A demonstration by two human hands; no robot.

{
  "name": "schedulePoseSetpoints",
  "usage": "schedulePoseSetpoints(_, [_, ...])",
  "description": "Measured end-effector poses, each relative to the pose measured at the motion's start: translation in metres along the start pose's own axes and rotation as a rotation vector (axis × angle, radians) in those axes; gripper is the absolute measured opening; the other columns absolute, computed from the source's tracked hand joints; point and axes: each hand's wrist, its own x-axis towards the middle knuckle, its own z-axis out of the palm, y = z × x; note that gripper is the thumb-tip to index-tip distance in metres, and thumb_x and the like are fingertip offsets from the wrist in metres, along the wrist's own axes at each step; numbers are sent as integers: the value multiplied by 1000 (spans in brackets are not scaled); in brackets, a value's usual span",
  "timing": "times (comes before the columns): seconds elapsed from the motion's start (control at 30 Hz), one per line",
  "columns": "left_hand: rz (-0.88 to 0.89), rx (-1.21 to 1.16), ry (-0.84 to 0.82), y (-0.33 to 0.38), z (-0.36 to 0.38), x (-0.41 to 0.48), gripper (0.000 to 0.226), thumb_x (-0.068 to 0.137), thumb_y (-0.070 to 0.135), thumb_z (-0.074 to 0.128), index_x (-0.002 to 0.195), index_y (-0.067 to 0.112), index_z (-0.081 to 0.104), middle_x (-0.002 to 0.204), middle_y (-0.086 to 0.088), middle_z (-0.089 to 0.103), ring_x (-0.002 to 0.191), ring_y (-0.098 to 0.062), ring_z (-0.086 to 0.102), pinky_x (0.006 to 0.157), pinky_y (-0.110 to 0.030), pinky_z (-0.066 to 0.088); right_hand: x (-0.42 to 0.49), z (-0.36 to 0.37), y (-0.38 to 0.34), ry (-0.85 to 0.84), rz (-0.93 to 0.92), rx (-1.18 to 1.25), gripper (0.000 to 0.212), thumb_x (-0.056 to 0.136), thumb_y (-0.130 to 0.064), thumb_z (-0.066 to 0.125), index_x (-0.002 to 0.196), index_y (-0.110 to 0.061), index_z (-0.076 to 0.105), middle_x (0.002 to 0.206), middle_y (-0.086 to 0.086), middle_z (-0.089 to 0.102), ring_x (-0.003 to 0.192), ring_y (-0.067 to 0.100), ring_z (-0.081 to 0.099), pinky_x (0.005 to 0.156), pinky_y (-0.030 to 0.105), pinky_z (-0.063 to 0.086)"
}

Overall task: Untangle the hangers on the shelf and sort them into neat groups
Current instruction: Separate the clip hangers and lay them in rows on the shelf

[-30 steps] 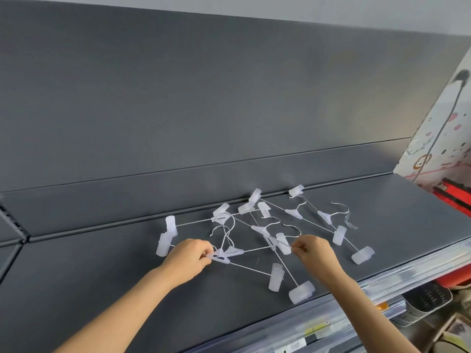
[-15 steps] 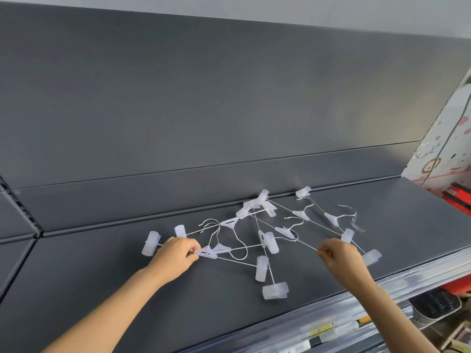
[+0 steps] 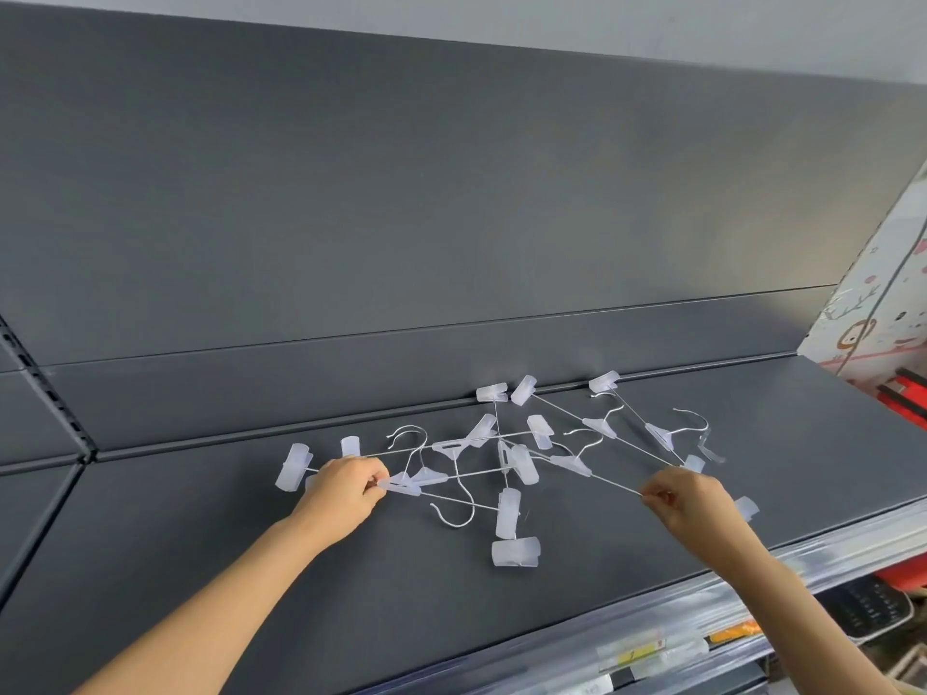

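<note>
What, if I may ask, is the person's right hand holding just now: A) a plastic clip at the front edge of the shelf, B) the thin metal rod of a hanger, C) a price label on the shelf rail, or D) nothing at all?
B: the right hand pinches the end of a thin metal rod that runs out of the tangled hangers on the shelf.

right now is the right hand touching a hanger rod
Touching: the head view shows the right hand pinching the hanger rod between its fingers.

Soft, even daylight, faint shadows, a pale sheen on the dark back panel (image 3: pixel 577 203), wide-angle bowing at edges.
</note>
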Motion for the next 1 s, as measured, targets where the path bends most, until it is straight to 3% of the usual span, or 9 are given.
schedulePoseSetpoints(0.13, [20,-46,-55,-2,4,-5,18,89,14,50,75,24,53,63,14,48,68,-16,45,53,-16,29,-2,16,3,-2,58,-68,10,81,-4,60,78,-4,69,73,5,58,75,29,58,63,28,36])
schedulePoseSetpoints(0.27, [15,-48,-96,-7,7,-13,23,89,16,51,69,28,50,67,12,49,71,-17,45,58,-20,30,-3,27,1,-68,145,-194,16,84,-8,54,83,-13,69,91,11,64,91,33,61,72,32,42])
schedulePoseSetpoints(0.37, [1,-49,-110,-12,8,-17,35,88,17,52,60,36,41,68,14,49,73,-18,45,62,-25,31,9,30,-21,39,107,-110,22,81,-6,59,100,-8,69,97,13,64,99,36,58,80,38,45])
schedulePoseSetpoints(0.43, [-9,-55,-112,-16,8,-18,37,87,17,53,59,38,40,70,14,49,75,-19,47,65,-27,33,23,34,-44,53,17,-73,18,81,-6,55,94,-6,69,88,11,61,95,36,57,75,37,45])
schedulePoseSetpoints(0.6, [-29,-55,-97,-22,2,-24,33,88,20,53,64,40,42,74,17,49,86,-21,50,73,-28,37,60,62,-113,-100,-219,-69,21,88,-10,46,95,-6,65,85,2,58,91,26,51,70,32,40])
schedulePoseSetpoints(0.73, [-16,-35,-94,-25,-4,-26,31,90,21,52,67,39,42,72,20,44,86,-18,46,76,-26,37,84,87,-155,-248,-320,-145,19,85,-9,46,95,-1,61,103,12,63,104,31,50,78,34,43])
schedulePoseSetpoints(0.83, [-5,-42,-88,-26,-4,-27,23,91,22,51,72,35,48,71,21,42,86,-17,44,77,-25,38,91,101,-173,-383,-317,-185,17,86,-16,47,80,-5,57,99,12,65,95,31,51,77,32,35])
schedulePoseSetpoints(1.0, [32,-63,-21,-27,-3,-30,14,92,24,50,90,21,63,71,21,42,82,-11,42,78,-23,38,99,104,-174,-499,-186,43,25,89,-24,53,86,-4,68,94,8,69,91,25,60,90,33,41])
